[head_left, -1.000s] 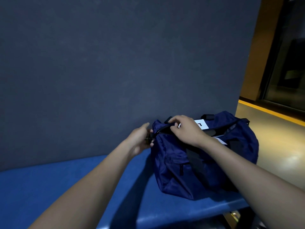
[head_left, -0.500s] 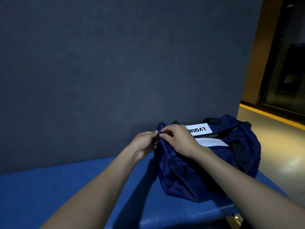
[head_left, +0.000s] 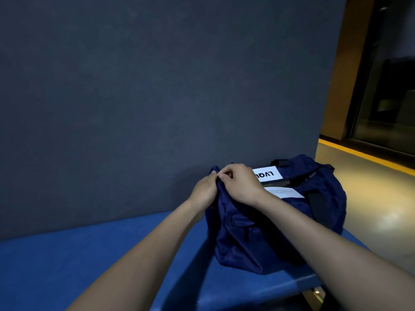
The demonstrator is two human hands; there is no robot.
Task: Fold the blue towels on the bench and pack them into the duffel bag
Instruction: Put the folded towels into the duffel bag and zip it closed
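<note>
blue bench (head_left: 78, 261) | duffel bag (head_left: 269, 232) at right end | left hand (head_left: 203, 191), right hand (head_left: 241, 184) together, pinching bag's near-left top corner

The surface (head_left: 67, 265) left of the bag (head_left: 269, 239) is bare and open to passage. Directly behind it stands a dark wall (head_left: 157, 97), blocking reach rearward. The bag sits at the right end of the surface, against the wall. Both hands, left (head_left: 203, 191) and right (head_left: 241, 184), occupy the bag's left end. Right of the bag, the floor (head_left: 370, 198) lies open.
</note>
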